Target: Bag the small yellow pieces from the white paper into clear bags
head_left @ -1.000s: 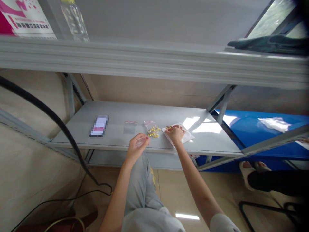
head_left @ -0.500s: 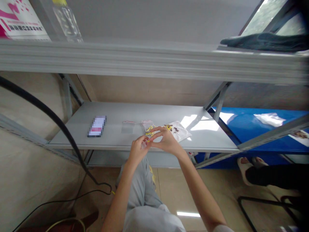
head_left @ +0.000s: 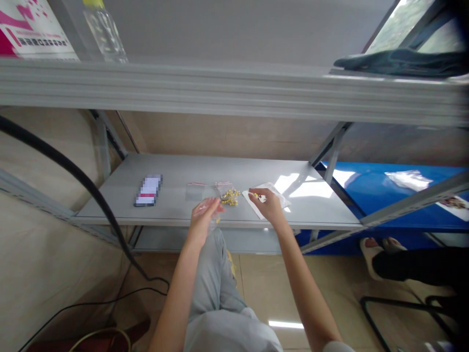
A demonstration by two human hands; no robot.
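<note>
My left hand [head_left: 202, 215] is closed round a small clear plastic bag [head_left: 213, 225], held just off the shelf's front edge. A yellow bit shows near the bag's lower end. My right hand [head_left: 268, 203] hovers low over a white sheet [head_left: 252, 205], its fingers curved and thumb apart from them. Small yellow pieces [head_left: 256, 195] show in the gap between fingers and thumb; the hand covers most of the pile there. Between both hands, a clear zip bag [head_left: 223, 187] lies with several yellow-and-silver pieces [head_left: 230, 197] on and beside it.
A flat clear zip bag [head_left: 196, 191] and a phone [head_left: 148, 190] with a blurred screen lie leftward on the grey shelf [head_left: 176, 168]. An upper shelf edge [head_left: 220, 93] crosses overhead. A black cable [head_left: 91, 188] hangs at left. Another person's foot [head_left: 372, 256] shows at right.
My hands have parted. The right one has moved from the small bag to the pieces on the white sheet; the left has shifted slightly left, keeping the bag.
</note>
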